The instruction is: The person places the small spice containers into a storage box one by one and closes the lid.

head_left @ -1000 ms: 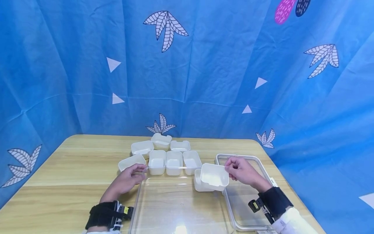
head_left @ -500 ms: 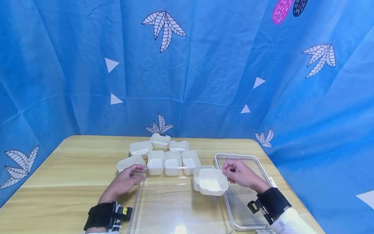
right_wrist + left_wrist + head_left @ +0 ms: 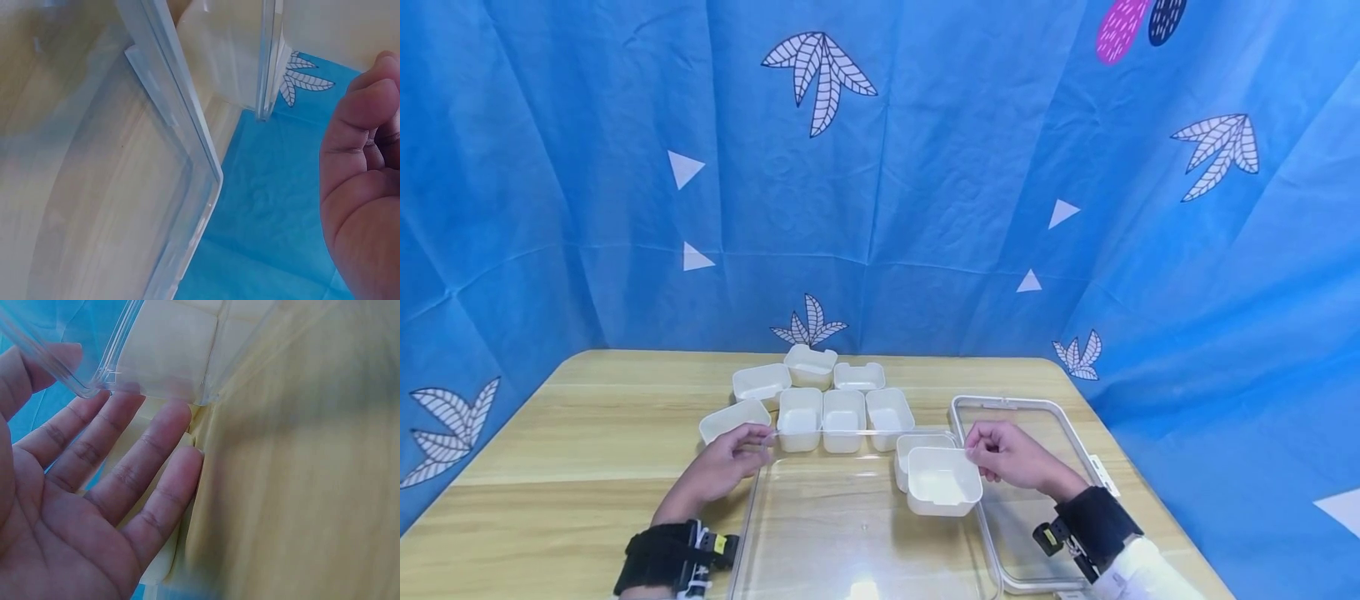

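Observation:
My right hand (image 3: 1006, 454) pinches the right rim of a small cream plastic bin (image 3: 944, 483), which is held above the right part of a large clear plastic box (image 3: 865, 533). Partly behind it, inside the box's far right corner, stands another cream bin (image 3: 910, 458). At the far left corner of the box, my left hand (image 3: 724, 461) touches the clear wall; in the left wrist view its fingers (image 3: 165, 478) are extended and spread at the edge. The right wrist view shows curled fingers (image 3: 369, 103) at the frame's edge, the pinch itself mostly out of sight.
Several cream bins, among them one at the front middle (image 3: 844, 421) and one at the back (image 3: 811, 365), cluster beyond the box. To the right lies a clear lid (image 3: 1037, 500) with a white rim and clips. A blue curtain (image 3: 880, 208) hangs behind the wooden table (image 3: 550, 467).
My right hand has lowered the small bin toward me, and the bin has tipped to show more of its near side. The left hand stays at the box corner.

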Demonstrator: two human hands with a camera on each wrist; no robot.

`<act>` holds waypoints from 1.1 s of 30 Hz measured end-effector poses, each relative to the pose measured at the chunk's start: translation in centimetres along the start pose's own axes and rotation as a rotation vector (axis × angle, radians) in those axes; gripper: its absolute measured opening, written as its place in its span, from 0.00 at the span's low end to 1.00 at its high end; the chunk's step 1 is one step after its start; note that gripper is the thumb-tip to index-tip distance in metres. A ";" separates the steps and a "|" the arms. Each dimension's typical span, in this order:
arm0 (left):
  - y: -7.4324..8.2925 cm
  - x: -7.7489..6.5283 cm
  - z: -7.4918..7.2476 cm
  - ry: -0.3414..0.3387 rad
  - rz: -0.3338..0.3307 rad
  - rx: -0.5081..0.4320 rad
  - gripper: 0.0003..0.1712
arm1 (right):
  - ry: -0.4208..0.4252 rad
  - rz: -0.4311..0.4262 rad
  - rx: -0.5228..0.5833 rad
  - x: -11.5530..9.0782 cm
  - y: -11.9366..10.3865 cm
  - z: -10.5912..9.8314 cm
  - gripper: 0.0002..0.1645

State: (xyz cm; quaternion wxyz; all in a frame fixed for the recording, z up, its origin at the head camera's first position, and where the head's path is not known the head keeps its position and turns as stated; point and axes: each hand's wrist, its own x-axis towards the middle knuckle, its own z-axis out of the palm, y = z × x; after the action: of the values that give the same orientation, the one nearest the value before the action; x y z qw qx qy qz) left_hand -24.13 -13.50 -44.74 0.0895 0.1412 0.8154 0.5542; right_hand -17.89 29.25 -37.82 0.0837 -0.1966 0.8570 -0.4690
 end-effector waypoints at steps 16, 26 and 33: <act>0.1 -0.1 0.0 0.000 0.014 0.002 0.24 | -0.065 -0.013 0.038 -0.2 0.5 0.7 0.03; 0.2 0.0 0.1 0.011 0.003 0.016 0.23 | -0.059 -0.007 0.028 -0.5 1.1 0.8 0.03; 0.1 0.0 0.1 0.019 -0.004 0.020 0.23 | -0.069 0.001 0.021 -0.6 1.5 1.1 0.03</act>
State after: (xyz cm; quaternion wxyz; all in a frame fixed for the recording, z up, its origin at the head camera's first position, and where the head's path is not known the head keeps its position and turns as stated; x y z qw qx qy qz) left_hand -24.10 -13.35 -44.72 0.0816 0.1351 0.8220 0.5472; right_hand -17.34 29.38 -39.74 0.1155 -0.2115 0.8486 -0.4709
